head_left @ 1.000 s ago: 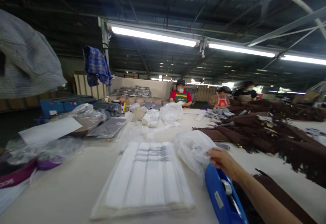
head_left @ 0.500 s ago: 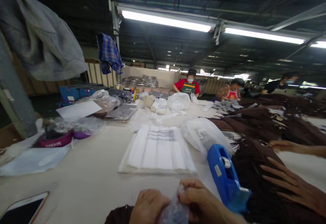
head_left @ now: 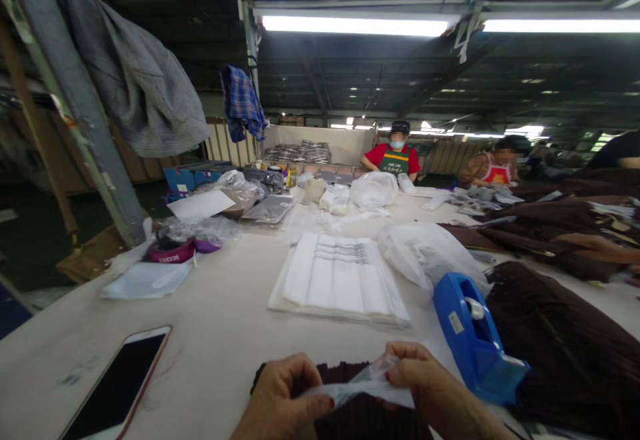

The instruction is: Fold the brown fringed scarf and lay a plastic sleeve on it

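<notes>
Stretched between my two hands is a thin, see-through plastic bag, bunched into a narrow strip. My left hand pinches its near left end between thumb and finger. At the other end, my right hand grips it with thumb and fingers. Just beneath lies dark brown ribbed cloth, partly hidden by the bag and fingers. Beyond the hands rests a stack of white printed plastic bags. A blue tape dispenser stands to the right of my right hand.
A phone lies at the left. Brown garments spread across the right side. A full white plastic bag sits behind the dispenser. Wrapped goods lie farther back. A person in a green apron is across the table.
My view has swung left, bringing more phone and table into sight. My hands have spread apart, pulling the bag out between them. The neighbour's hand has left the near brown cloth.
</notes>
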`<act>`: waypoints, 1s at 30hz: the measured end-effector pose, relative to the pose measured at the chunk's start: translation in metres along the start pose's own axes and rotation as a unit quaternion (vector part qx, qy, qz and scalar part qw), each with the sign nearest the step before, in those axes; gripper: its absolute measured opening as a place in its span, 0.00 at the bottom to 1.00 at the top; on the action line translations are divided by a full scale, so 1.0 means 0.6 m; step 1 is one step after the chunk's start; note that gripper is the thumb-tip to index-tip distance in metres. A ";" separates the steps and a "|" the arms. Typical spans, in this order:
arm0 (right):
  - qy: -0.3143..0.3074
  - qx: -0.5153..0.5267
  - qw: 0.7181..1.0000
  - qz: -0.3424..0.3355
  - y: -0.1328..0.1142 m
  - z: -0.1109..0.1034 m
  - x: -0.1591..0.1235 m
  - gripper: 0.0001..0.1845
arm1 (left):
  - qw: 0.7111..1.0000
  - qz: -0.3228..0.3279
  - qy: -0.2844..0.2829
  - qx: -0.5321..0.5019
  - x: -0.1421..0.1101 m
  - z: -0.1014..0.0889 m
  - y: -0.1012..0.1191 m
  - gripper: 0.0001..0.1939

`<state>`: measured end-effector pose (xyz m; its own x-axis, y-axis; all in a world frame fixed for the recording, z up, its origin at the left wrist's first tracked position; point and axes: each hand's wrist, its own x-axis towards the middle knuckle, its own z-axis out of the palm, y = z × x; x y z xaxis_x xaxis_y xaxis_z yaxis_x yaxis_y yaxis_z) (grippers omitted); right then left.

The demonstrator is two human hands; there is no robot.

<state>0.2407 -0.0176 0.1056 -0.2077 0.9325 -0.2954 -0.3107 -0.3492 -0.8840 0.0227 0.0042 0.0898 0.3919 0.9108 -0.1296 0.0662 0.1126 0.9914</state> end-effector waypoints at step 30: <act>0.262 -0.479 0.822 -0.164 0.176 -0.017 -0.004 0.13 | 0.631 0.588 0.084 0.499 -0.039 -0.064 -0.133 0.15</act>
<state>0.2179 -0.0558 0.0094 0.2473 0.9612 0.1220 0.6546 -0.0729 -0.7525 -0.0268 -0.0107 0.0145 0.6116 0.1688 0.7730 0.3973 -0.9104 -0.1154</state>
